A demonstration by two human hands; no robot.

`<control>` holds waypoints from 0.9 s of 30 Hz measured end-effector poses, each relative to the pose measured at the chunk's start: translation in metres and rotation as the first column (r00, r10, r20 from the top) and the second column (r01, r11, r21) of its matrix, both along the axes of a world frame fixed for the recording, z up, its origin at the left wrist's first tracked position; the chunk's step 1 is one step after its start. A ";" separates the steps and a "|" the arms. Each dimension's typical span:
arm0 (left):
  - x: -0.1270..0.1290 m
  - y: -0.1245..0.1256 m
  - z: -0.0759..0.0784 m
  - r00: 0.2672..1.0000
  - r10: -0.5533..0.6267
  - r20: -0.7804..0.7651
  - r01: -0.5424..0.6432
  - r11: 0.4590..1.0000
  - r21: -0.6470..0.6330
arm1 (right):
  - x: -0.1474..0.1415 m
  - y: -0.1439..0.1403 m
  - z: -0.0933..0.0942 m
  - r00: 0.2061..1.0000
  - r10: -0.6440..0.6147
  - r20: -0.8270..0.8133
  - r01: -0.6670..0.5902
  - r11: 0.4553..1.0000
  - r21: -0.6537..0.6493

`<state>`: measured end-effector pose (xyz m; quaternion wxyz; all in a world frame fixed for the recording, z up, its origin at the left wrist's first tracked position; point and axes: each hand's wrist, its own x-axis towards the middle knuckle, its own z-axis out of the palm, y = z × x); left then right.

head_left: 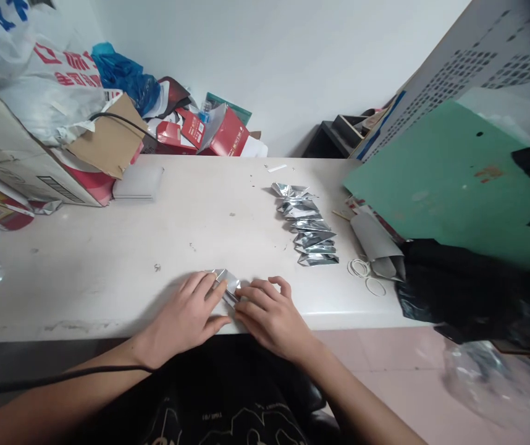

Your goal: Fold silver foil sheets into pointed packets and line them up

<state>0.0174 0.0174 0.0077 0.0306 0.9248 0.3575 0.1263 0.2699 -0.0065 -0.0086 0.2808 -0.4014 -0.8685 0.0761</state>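
Note:
Near the table's front edge, a small piece of folded silver foil is pinned between my two hands. My left hand presses on its left side, fingertips on top and thumb toward the table edge. From the right, my right hand grips its other side with bent fingers, and the little finger is raised. Part of the foil is covered by the fingers. Farther back and to the right, several folded silver foil pieces lie in an overlapping column on the white table.
Rubber bands and a grey rolled sheet lie on the right, beside a green board and black plastic. A cardboard box with plastic bags stands at the left, near a stack of white cards. Red boxes sit behind.

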 end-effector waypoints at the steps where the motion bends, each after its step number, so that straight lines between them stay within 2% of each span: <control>1: 0.001 0.000 -0.003 1.000 0.024 0.016 -0.025 1.000 0.017 | 0.000 0.005 0.000 1.000 -0.004 -0.004 0.004 1.000 0.000; 3: 0.003 0.004 -0.006 0.997 0.062 0.044 -0.063 0.998 0.027 | 0.001 0.016 0.000 0.999 0.006 -0.042 -0.007 1.000 -0.029; 7: 0.012 0.020 -0.001 0.996 0.081 0.031 -0.079 0.996 -0.044 | 0.005 0.037 0.000 0.995 0.040 -0.089 -0.049 0.993 -0.106; 12: 0.021 0.034 0.004 0.993 0.104 -0.049 -0.107 0.993 -0.057 | 0.005 0.052 -0.003 0.999 0.041 -0.017 -0.042 0.998 -0.055; 16: 0.022 0.027 -0.004 0.983 0.174 -0.052 -0.175 0.985 -0.011 | 0.002 0.058 -0.004 0.999 0.045 -0.029 -0.046 0.999 -0.014; 21: 0.023 0.012 -0.020 0.980 0.198 0.026 -0.198 0.980 0.002 | 0.007 0.065 -0.004 0.994 0.080 -0.071 -0.087 0.991 -0.105; 24: 0.023 0.017 -0.023 0.982 0.187 0.016 -0.187 0.982 -0.004 | 0.006 0.069 -0.005 0.987 0.114 -0.116 -0.125 0.988 -0.086; 27: 0.021 0.032 -0.019 0.986 0.166 0.016 -0.165 0.986 -0.016 | 0.001 0.073 -0.006 0.985 0.131 -0.108 -0.135 0.991 -0.028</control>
